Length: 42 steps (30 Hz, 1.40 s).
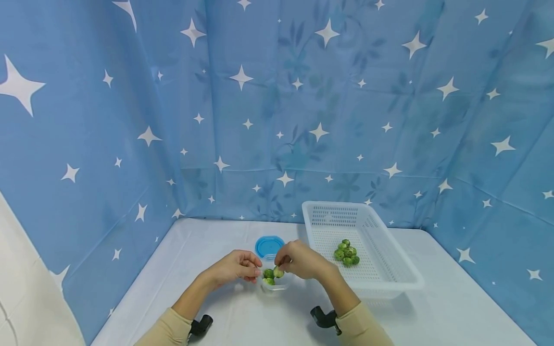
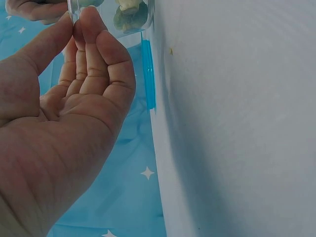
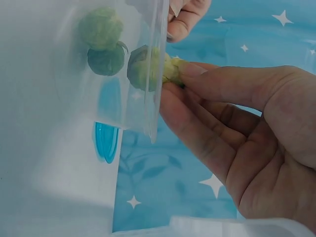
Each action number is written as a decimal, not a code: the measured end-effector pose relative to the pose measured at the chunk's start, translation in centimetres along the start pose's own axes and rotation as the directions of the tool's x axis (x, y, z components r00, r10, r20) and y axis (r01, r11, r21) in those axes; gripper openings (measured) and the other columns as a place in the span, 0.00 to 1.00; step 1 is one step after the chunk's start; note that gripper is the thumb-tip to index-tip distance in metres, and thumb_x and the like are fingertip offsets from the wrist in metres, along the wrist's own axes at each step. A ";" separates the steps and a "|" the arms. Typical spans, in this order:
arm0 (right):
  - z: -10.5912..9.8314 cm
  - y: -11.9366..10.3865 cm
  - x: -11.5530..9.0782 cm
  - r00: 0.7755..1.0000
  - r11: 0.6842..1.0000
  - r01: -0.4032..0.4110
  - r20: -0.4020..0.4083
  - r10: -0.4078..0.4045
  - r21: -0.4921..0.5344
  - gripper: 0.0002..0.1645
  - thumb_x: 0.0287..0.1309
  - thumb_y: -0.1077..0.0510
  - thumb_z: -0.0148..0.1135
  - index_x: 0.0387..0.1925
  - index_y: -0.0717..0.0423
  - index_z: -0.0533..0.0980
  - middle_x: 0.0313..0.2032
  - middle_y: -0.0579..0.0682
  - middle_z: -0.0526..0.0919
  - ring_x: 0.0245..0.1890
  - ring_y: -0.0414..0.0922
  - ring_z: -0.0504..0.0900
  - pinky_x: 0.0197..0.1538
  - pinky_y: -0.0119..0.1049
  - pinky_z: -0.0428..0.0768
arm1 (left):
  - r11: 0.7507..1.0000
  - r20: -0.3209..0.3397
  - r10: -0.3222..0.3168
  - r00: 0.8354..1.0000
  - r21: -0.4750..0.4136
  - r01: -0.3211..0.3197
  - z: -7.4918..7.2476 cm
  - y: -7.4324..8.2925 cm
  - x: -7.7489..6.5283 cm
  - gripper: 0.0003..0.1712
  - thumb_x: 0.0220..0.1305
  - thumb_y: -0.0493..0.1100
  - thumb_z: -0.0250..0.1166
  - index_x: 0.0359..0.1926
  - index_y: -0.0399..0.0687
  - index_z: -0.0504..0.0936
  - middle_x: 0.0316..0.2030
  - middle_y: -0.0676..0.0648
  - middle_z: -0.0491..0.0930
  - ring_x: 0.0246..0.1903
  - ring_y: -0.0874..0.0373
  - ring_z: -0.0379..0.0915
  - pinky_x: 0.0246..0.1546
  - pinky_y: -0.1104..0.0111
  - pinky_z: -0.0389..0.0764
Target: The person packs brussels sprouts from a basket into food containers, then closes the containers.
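Note:
A small clear plastic container [image 1: 279, 288] stands on the table with a couple of Brussels sprouts [image 1: 269, 274] inside. My left hand [image 1: 235, 267] pinches its rim between thumb and fingertips; the left wrist view shows the thumb against the edge. Over the container's mouth, my right hand [image 1: 303, 259] holds another Brussels sprout [image 3: 148, 69] between thumb and fingers, the sprout partly inside the rim. Just behind the container lies a round blue lid [image 1: 269, 245].
To the right stands a white perforated basket [image 1: 383, 240] with several Brussels sprouts [image 1: 346, 253] in it. A white cloth covers the table [image 1: 225, 307]. Blue star-patterned curtains [image 1: 268, 144] hang behind and at both sides.

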State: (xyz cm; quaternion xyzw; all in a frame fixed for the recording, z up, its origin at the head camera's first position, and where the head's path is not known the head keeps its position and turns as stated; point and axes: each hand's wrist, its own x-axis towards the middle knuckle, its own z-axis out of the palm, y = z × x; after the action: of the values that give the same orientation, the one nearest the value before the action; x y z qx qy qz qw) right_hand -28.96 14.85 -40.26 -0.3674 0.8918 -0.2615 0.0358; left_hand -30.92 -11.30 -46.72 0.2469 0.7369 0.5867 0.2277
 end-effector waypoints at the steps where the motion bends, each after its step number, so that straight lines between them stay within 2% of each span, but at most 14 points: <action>1: 0.1 0.0 0.0 1.000 1.000 0.004 0.003 -0.004 -0.007 0.06 0.63 0.68 0.69 0.39 0.59 0.88 0.37 0.50 0.91 0.34 0.34 0.84 0.38 0.28 0.83 | 1.000 0.000 0.001 1.000 0.001 -0.001 0.0 0.0 0.0 0.21 0.72 0.41 0.68 0.55 0.28 0.78 0.39 0.37 0.86 0.37 0.54 0.85 0.43 0.60 0.87; 8: 0.5 -0.2 0.2 1.000 0.998 0.024 0.019 -0.023 -0.059 0.06 0.61 0.69 0.71 0.38 0.60 0.89 0.36 0.51 0.91 0.35 0.34 0.85 0.40 0.27 0.83 | 1.000 -0.001 -0.004 1.000 0.005 0.004 0.1 0.3 -0.1 0.21 0.72 0.42 0.68 0.56 0.29 0.78 0.40 0.37 0.86 0.37 0.54 0.85 0.44 0.59 0.87; 16: 0.7 -0.3 0.2 0.999 0.996 0.032 0.037 -0.029 -0.082 0.06 0.61 0.69 0.72 0.33 0.56 0.87 0.31 0.47 0.88 0.28 0.31 0.79 0.36 0.27 0.81 | 1.000 -0.016 0.000 1.000 -0.001 0.000 0.1 0.3 -0.2 0.20 0.72 0.41 0.68 0.55 0.29 0.78 0.39 0.37 0.85 0.37 0.52 0.85 0.44 0.58 0.86; 21: 0.8 -0.5 0.2 0.998 0.996 0.026 0.053 -0.021 -0.084 0.05 0.60 0.69 0.72 0.33 0.56 0.87 0.30 0.46 0.88 0.29 0.31 0.80 0.37 0.26 0.81 | 1.000 -0.010 0.004 1.000 -0.001 -0.004 0.1 0.3 -0.2 0.20 0.72 0.41 0.67 0.55 0.28 0.77 0.41 0.33 0.84 0.37 0.53 0.85 0.45 0.58 0.86; 29: 1.0 -1.1 0.2 0.998 0.993 0.008 0.068 0.000 -0.118 0.04 0.61 0.69 0.72 0.33 0.58 0.88 0.31 0.47 0.89 0.29 0.31 0.81 0.37 0.25 0.82 | 1.000 -0.015 0.002 1.000 0.003 -0.002 0.1 0.2 -0.2 0.20 0.72 0.41 0.68 0.55 0.28 0.78 0.40 0.33 0.85 0.37 0.53 0.85 0.44 0.58 0.86; 42: 1.3 -1.6 0.0 0.995 0.979 -0.044 0.078 0.061 -0.197 0.08 0.62 0.69 0.69 0.31 0.56 0.88 0.27 0.44 0.87 0.24 0.32 0.74 0.31 0.26 0.78 | 1.000 -0.013 -0.002 1.000 -0.010 0.002 0.3 0.2 -0.3 0.21 0.71 0.41 0.69 0.55 0.29 0.78 0.40 0.35 0.85 0.37 0.53 0.85 0.44 0.57 0.87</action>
State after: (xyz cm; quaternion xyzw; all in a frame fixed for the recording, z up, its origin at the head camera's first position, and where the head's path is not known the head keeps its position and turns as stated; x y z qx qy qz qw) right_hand -27.57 13.31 -40.62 -0.3561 0.9203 -0.1561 0.0438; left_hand -30.49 -11.23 -46.52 0.2411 0.7357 0.5917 0.2248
